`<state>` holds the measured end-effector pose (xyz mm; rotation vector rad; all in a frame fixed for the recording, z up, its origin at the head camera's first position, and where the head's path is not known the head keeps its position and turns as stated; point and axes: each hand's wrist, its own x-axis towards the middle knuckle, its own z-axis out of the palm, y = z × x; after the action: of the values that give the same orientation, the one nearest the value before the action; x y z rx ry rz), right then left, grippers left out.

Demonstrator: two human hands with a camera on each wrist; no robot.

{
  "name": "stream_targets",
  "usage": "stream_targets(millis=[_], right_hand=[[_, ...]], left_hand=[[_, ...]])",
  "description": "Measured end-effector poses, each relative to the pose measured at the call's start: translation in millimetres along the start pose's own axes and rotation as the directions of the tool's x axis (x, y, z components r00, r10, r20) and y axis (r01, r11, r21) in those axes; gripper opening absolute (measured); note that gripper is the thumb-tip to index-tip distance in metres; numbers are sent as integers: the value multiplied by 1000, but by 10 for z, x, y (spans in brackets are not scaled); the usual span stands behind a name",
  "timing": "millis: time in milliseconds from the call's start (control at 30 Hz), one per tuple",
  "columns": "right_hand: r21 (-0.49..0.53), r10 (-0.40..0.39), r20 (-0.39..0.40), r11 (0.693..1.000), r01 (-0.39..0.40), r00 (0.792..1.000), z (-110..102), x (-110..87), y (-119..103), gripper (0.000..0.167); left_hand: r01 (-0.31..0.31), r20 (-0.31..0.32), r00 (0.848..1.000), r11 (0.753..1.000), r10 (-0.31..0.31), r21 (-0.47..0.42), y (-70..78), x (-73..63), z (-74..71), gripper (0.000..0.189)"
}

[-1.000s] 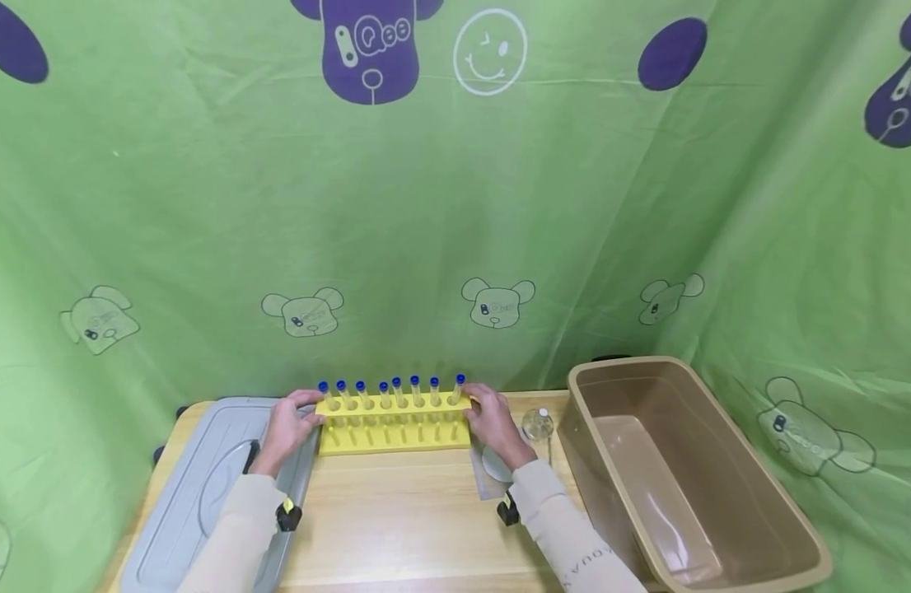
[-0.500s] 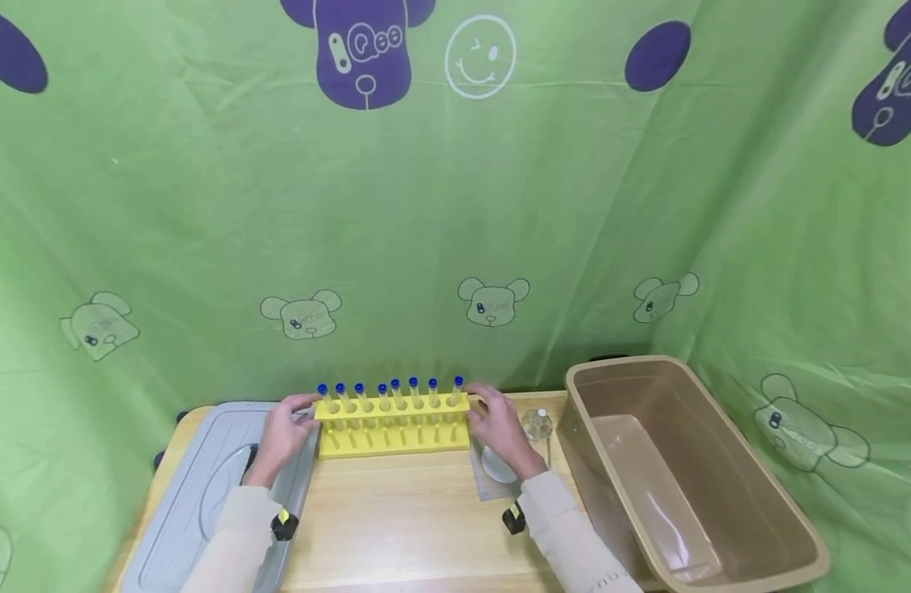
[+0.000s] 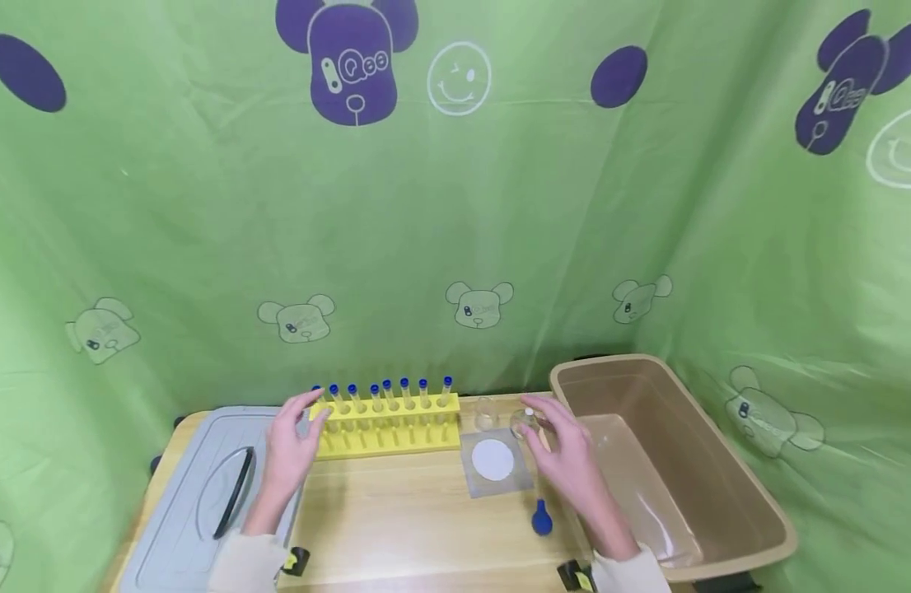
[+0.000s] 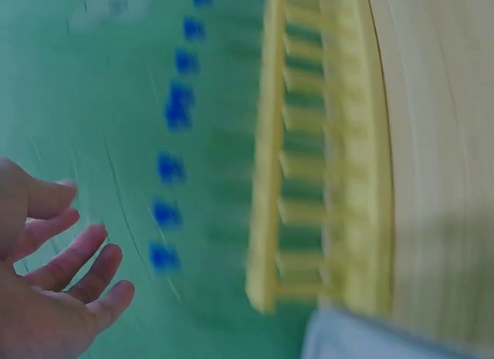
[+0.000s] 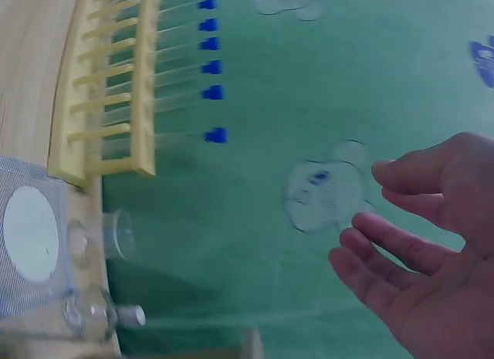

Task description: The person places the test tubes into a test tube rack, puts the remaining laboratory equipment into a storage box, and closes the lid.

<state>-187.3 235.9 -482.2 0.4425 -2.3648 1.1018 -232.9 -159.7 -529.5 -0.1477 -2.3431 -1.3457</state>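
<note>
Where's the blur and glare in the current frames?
Left wrist: blue caps and yellow rack are smeared, probably motion blur; left hand is crisper. Right wrist: right hand fairly clear, cap edges sharper than in left wrist. Head: bright glare streak inside the brown bin.

Soft light washes the green curtain (image 3: 455, 198) and glints inside a tan bin (image 3: 607, 387), while blur smears the yellow test-tube rack (image 4: 305, 167) in the dimmer left wrist view.

left hand (image 4: 50, 303) hovers apart from yellow rack (image 4: 356, 162).
</note>
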Motion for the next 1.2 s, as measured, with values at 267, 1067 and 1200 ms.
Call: stream_targets(millis=[267, 1067, 1200], right_hand=[[-157, 2, -176, 987, -30, 984, -679, -612, -168, 55], [-44, 768, -448, 492, -869, 458, -1577, -1683, 768, 90], [-92, 755, -417, 519, -849, 507, -1582, -1683, 820, 69]], left_hand=[[-98, 224, 967, 988, 123, -123, 840, 74, 725, 40], [-73, 514, 842, 978, 165, -194, 1388, -121, 2262, 49], [-76, 569, 810, 988, 141, -136, 1462, -84, 2413, 57]])
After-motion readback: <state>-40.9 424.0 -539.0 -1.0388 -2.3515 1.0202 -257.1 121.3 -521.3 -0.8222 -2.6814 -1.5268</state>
